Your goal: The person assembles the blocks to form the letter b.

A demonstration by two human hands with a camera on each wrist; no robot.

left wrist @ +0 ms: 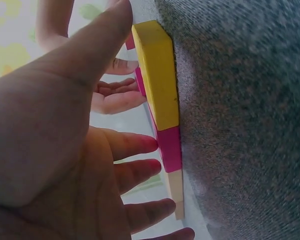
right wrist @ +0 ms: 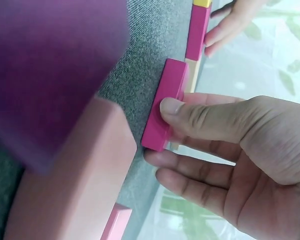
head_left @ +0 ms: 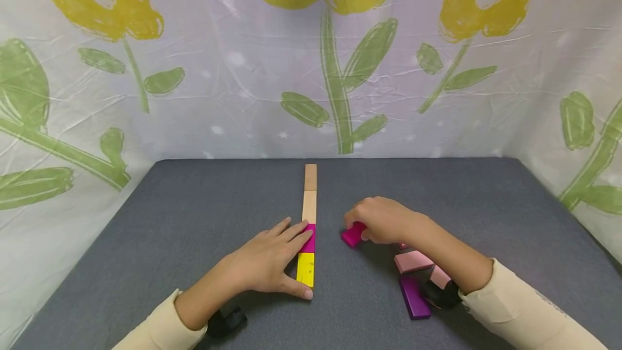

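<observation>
A straight row of blocks runs away from me on the grey table: a yellow block (head_left: 305,270) nearest, then a magenta block (head_left: 309,239), then two bare-wood blocks (head_left: 309,207) end to end. My left hand (head_left: 267,258) lies along the row's left side, fingers spread and fairly straight. Its fingertips touch the magenta block, and the thumb lies at the near end of the yellow one. To the right of the row, my right hand (head_left: 384,220) pinches a loose magenta block (right wrist: 162,107) between thumb and fingers, low over the table.
Under and beside my right forearm lie a purple block (head_left: 414,298) and pink blocks (head_left: 413,261), partly hidden by the wrist. Dark wrist cameras (head_left: 439,293) sit under both wrists. A flower-printed cloth (head_left: 233,96) hangs behind the grey table (head_left: 194,204).
</observation>
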